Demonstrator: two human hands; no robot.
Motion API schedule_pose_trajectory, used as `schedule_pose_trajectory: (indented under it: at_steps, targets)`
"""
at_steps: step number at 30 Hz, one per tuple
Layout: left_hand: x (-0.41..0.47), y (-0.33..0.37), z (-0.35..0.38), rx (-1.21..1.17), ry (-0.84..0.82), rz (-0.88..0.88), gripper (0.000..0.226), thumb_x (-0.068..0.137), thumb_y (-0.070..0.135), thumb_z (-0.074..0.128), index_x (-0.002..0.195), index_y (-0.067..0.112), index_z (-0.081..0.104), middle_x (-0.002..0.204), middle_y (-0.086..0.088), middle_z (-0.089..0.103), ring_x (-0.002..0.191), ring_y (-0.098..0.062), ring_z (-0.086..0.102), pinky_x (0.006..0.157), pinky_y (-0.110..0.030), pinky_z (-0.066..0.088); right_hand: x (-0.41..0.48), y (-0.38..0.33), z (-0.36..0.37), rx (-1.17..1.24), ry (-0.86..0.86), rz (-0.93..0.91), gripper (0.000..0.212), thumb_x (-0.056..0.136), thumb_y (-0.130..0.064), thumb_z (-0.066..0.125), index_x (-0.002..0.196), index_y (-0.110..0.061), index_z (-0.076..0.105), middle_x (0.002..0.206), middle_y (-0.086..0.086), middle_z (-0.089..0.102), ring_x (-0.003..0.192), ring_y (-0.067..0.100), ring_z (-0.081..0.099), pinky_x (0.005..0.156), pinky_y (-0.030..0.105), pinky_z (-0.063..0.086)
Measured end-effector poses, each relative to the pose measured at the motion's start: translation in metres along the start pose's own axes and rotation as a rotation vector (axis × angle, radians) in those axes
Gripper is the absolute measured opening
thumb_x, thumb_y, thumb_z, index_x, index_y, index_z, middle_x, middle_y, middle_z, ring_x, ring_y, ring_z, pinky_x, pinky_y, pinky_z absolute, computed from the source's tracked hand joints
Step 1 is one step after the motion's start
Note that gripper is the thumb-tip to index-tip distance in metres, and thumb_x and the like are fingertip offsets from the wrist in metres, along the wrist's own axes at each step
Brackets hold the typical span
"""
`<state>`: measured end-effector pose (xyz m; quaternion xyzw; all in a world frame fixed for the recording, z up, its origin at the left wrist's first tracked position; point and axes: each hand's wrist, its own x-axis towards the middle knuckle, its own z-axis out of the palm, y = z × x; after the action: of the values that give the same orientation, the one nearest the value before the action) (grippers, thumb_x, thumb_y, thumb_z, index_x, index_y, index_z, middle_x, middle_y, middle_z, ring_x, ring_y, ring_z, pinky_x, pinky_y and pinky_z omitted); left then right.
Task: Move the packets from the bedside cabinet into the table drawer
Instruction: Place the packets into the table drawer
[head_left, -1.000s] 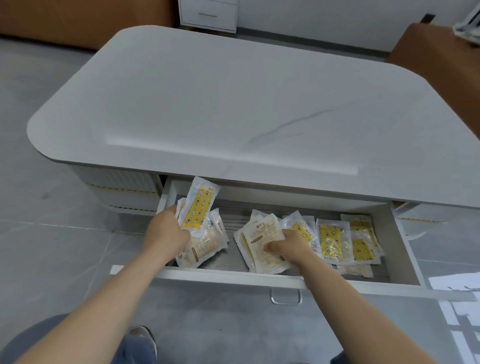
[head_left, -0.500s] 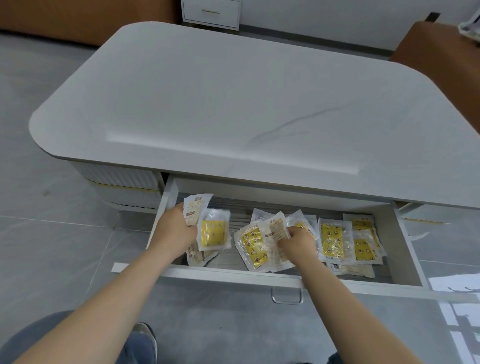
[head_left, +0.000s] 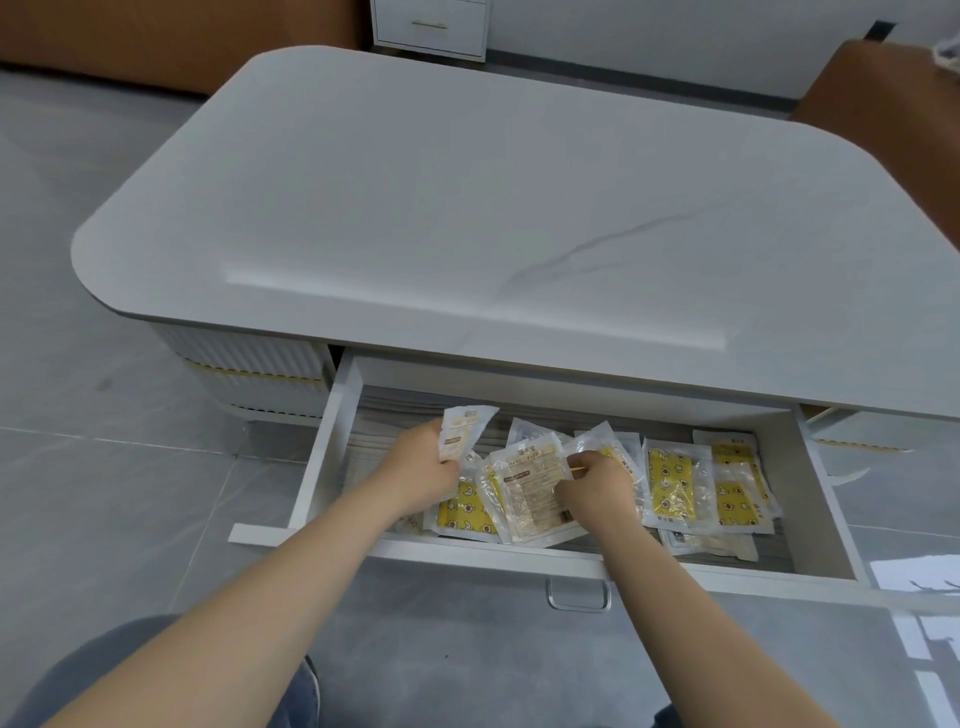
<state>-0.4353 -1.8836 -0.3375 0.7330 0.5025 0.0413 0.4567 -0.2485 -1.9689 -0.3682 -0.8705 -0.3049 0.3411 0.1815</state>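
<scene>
The white table drawer (head_left: 318, 467) stands pulled out under the tabletop, with several clear packets with yellow or beige prints lying inside. My left hand (head_left: 418, 475) is inside the drawer's left half and holds a beige packet (head_left: 460, 431) upright. My right hand (head_left: 592, 486) is in the middle of the drawer, its fingers curled on the edge of a beige printed packet (head_left: 527, 488) that leans on a yellow one (head_left: 465, 512). Two yellow packets (head_left: 670, 483) lie flat further right. The bedside cabinet (head_left: 430, 26) stands far behind the table.
The white marble-look tabletop (head_left: 467, 208) overhangs the back of the drawer. A metal handle (head_left: 577, 597) hangs from the drawer front. Brown furniture (head_left: 893, 104) stands at the far right and along the back left. Grey tiled floor surrounds the table; my knees show at the bottom.
My left hand has moved right toward the middle pile; the yellow packet it held now lies in the drawer and only a beige one stays in its grip. My right hand has shifted slightly on the middle pile.
</scene>
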Motion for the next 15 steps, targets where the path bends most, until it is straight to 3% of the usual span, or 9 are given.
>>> schedule_pose_trajectory:
  at_steps: [3, 6, 9, 15]
  targets:
    - [0.019, 0.009, 0.004, -0.014, 0.028, -0.052, 0.029, 0.088, 0.003, 0.053, 0.115, 0.01, 0.062, 0.12, -0.008, 0.063, 0.098, -0.017, 0.057, 0.065, -0.017, 0.045, 0.001, 0.001, 0.0, 0.013, -0.007, 0.001, 0.045, 0.082, -0.004, 0.057, 0.127, -0.009, 0.056, 0.112, 0.008, 0.066, 0.079, 0.019, 0.06, 0.057, 0.024, 0.046]
    - [0.035, 0.017, 0.004, -0.044, 0.117, -0.097, 0.013, 0.084, 0.007, 0.064, 0.093, 0.016, 0.063, 0.102, -0.002, 0.061, 0.089, -0.014, 0.052, 0.074, -0.025, 0.046, 0.002, 0.002, -0.001, 0.03, -0.014, -0.004, 0.043, 0.083, -0.004, 0.057, 0.125, -0.009, 0.057, 0.111, 0.007, 0.066, 0.077, 0.017, 0.059, 0.05, 0.019, 0.043]
    - [0.044, 0.016, 0.008, -0.058, 0.176, -0.105, 0.036, 0.082, 0.009, 0.07, 0.116, 0.009, 0.057, 0.111, -0.002, 0.061, 0.097, -0.016, 0.055, 0.076, -0.023, 0.04, 0.003, 0.003, 0.0, 0.044, -0.014, -0.009, 0.043, 0.083, -0.004, 0.057, 0.126, -0.009, 0.057, 0.112, 0.008, 0.066, 0.078, 0.017, 0.06, 0.049, 0.018, 0.042]
    - [0.047, 0.004, 0.016, -0.068, 0.183, -0.067, 0.058, 0.082, 0.007, 0.067, 0.135, 0.011, 0.044, 0.128, -0.008, 0.057, 0.109, -0.023, 0.058, 0.083, -0.027, 0.047, 0.003, 0.004, 0.0, 0.084, -0.019, -0.017, 0.045, 0.082, -0.004, 0.059, 0.127, -0.01, 0.056, 0.112, 0.007, 0.065, 0.064, 0.009, 0.057, 0.046, 0.016, 0.041]
